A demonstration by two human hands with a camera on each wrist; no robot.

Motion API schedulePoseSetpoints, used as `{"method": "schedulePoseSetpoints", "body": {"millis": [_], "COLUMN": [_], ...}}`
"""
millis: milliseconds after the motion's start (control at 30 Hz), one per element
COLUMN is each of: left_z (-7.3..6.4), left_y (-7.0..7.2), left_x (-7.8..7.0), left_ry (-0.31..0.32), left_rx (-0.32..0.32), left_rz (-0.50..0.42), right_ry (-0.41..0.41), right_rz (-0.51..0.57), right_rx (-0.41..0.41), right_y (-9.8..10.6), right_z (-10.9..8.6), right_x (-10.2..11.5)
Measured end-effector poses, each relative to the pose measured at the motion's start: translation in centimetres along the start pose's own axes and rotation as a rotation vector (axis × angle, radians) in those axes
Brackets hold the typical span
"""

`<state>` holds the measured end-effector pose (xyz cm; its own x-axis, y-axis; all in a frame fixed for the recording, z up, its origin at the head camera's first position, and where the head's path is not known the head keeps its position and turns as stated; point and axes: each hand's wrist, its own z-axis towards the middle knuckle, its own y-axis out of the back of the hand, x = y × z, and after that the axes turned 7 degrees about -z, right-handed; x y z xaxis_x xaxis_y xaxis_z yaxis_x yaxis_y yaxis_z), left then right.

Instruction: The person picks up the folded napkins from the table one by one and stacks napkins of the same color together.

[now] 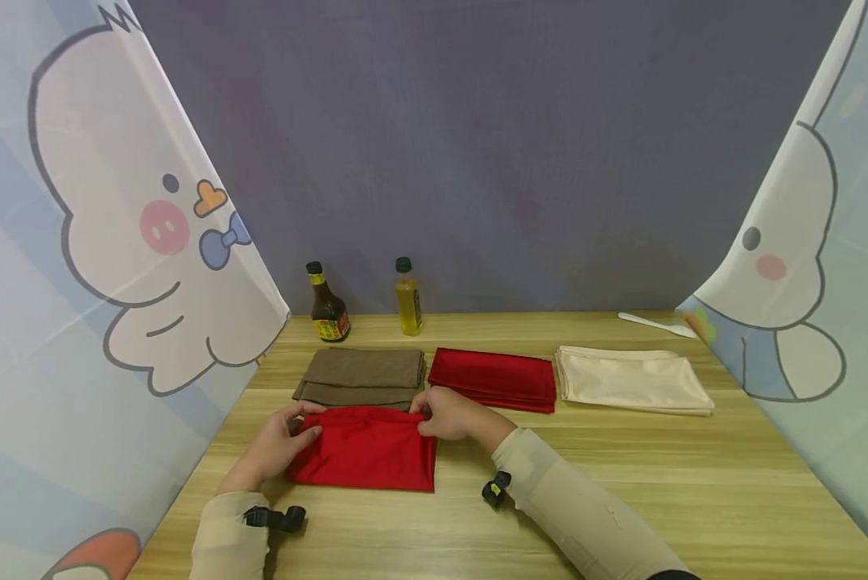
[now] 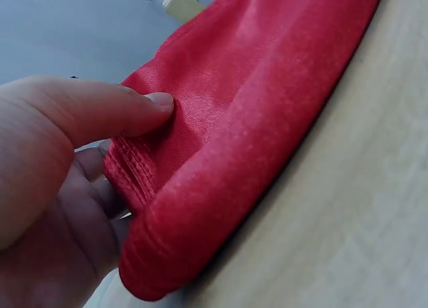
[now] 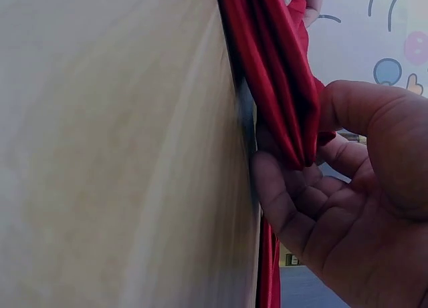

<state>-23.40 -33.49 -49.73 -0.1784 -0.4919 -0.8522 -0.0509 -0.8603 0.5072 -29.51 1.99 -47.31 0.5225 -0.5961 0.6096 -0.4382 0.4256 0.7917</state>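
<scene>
A bright red cloth (image 1: 365, 451), folded into a rectangle, lies on the near part of the table. My left hand (image 1: 278, 443) pinches its far left corner, thumb on top and fingers beneath, as the left wrist view shows. At the far right corner my right hand (image 1: 448, 415) pinches the cloth between thumb and fingers. Seen from the right wrist, the red cloth (image 3: 281, 87) shows several stacked layers at its side. Its far edge overlaps the near edge of a folded brown cloth (image 1: 365, 369) in the head view.
A folded dark red cloth (image 1: 492, 377) and a folded cream cloth (image 1: 633, 380) lie in a row to the right. Behind stand a dark sauce bottle (image 1: 328, 306) and an oil bottle (image 1: 408, 302). A white plastic utensil (image 1: 655, 325) lies at the back right. Cloth curtains (image 1: 477, 161) enclose the table.
</scene>
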Motion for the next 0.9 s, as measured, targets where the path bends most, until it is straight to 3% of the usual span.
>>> {"method": "schedulePoseSetpoints", "body": {"millis": [200,600,900], "left_z": [-0.1,-0.2,-0.4], "left_y": [0.1,0.1,0.3], "left_x": [-0.2,-0.2,-0.6], "left_ry": [-0.044,-0.033,-0.076], "left_rx": [-0.034,-0.068,-0.085], "left_rz": [-0.013,-0.143,-0.19], "right_ry": [0.033,0.037,0.039], "right_rz": [0.038,0.08,0.11], "right_rx": [-0.004,-0.028,-0.043], "right_y": [0.0,0.3,1.1], "right_z": [0.0,0.3,0.1], "right_x": [-0.1,-0.7,-0.5]}}
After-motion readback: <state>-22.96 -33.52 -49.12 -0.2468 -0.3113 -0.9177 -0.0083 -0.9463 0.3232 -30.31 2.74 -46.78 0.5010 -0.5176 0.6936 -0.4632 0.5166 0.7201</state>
